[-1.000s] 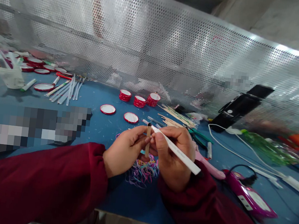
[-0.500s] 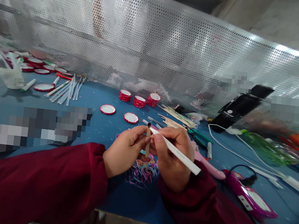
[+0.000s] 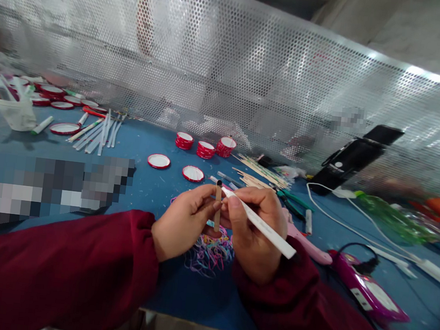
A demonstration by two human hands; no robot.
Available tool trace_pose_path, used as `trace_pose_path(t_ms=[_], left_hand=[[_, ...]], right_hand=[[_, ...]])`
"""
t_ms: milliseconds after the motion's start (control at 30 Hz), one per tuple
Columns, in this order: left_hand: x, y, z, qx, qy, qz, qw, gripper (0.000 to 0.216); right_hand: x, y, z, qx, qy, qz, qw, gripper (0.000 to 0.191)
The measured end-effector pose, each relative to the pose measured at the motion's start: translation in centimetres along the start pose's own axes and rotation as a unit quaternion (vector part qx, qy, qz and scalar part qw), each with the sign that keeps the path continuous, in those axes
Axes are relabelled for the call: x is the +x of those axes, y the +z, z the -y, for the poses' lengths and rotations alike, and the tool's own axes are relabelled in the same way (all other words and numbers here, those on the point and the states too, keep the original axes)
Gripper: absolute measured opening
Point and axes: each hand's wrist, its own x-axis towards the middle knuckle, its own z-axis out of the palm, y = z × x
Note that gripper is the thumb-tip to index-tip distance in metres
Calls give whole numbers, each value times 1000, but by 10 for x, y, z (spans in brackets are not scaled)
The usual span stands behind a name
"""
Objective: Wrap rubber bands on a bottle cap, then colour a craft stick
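Note:
Pinched upright in the fingers of my left hand (image 3: 182, 221) is a flat wooden craft stick (image 3: 216, 217) with a black upper end. My right hand (image 3: 258, 227) grips a white marker pen (image 3: 263, 225) like a writing tool. Its tip is right beside the stick's blackened end; whether they touch I cannot tell. Below both hands, a tangle of thin pink, purple and blue strands (image 3: 210, 254) lies on the blue table (image 3: 192, 299). Some fingertips are hidden behind the stick and pen.
Red-rimmed white discs (image 3: 159, 162) and stacks of red rings (image 3: 206, 150) stand ahead. Thin wooden sticks (image 3: 264, 179), green-handled pliers (image 3: 295, 202), a pink glue gun (image 3: 309, 247) and a purple packet (image 3: 372, 296) lie rightward. Translucent sticks (image 3: 96, 135) and a white cup (image 3: 15, 112) are left.

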Motion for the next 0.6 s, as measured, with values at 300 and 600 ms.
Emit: trace_pose_path(t_ms=[300,600], left_hand=[[0,0,-1,2,-4,-3,1000,15],[0,0,-1,5,-7,-2,1000,15]], right_hand=[[0,0,0,0,8,-3,1000,6],[-2,-1,-2,13,10,4,1000,5]])
